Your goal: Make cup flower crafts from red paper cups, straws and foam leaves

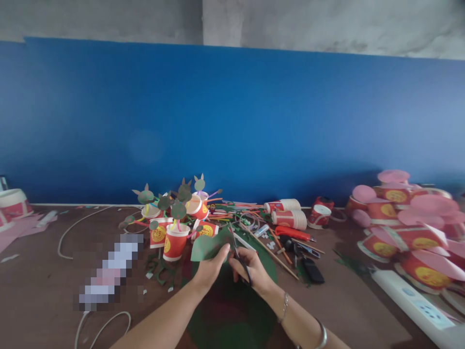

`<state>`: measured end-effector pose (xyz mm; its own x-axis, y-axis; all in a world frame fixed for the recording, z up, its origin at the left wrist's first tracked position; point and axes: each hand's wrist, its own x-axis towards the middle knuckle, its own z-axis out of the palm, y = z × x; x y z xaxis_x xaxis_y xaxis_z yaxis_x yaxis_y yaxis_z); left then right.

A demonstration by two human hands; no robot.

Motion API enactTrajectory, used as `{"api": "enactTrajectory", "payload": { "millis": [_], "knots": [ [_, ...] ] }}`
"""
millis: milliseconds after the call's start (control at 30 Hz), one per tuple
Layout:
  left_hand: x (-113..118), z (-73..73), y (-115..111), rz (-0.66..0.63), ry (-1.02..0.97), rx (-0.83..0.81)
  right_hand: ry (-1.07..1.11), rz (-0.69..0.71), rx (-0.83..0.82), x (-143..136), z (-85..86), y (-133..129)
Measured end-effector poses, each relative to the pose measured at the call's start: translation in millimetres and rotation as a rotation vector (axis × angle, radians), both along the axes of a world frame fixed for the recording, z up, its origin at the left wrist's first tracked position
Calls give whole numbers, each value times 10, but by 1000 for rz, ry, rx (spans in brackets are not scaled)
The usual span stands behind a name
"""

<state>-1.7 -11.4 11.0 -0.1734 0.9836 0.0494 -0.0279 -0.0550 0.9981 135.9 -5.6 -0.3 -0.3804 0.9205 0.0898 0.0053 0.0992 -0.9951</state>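
Between the thumb and fingers of my left hand (209, 269) is a sheet of green paper (208, 246), held up above the table. My right hand (251, 269) grips a pair of dark-handled scissors (248, 275), whose blades point away from me and meet the right edge of the paper. How far the blades are apart is hard to make out. Just behind the paper stand red paper cups (177, 244) with green animal-shaped heads on coloured stems. Below my hands lies a large dark green round surface (232, 315).
Stacked paper cups (289, 219), an orange-red utility knife (292, 233), a black object (313, 270) and wooden sticks lie to the right. Further right are a white power strip (410, 298) and cups with pink paper discs (421, 232). A blue panel (232, 126) rises behind the table.
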Motion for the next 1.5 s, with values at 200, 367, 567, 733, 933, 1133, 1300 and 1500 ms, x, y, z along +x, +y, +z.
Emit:
{"api": "enactTrajectory", "payload": {
  "millis": [200,367,567,733,933,1133,1300,1500],
  "knots": [
    [9,21,-24,-30,-12,-41,5,19,-21,0,51,-15],
    [6,26,-32,-52,-22,-63,14,15,-9,-12,71,-20],
    [6,37,-29,-52,-27,-63,22,-2,17,-14,3,-1],
    [5,33,-23,-52,-6,-27,29,-8,9,-9,-26,8],
    [-6,44,-33,-85,11,-64,20,-4,-10,-8,11,2],
    [-3,45,-26,-74,-23,-59,14,-28,36,-14,-12,9],
    [2,26,-16,-50,-56,-56,7,-39,60,-8,-16,10],
    [-1,22,-18,-36,-87,-92,12,-48,49,-8,9,6]
  ]
}}
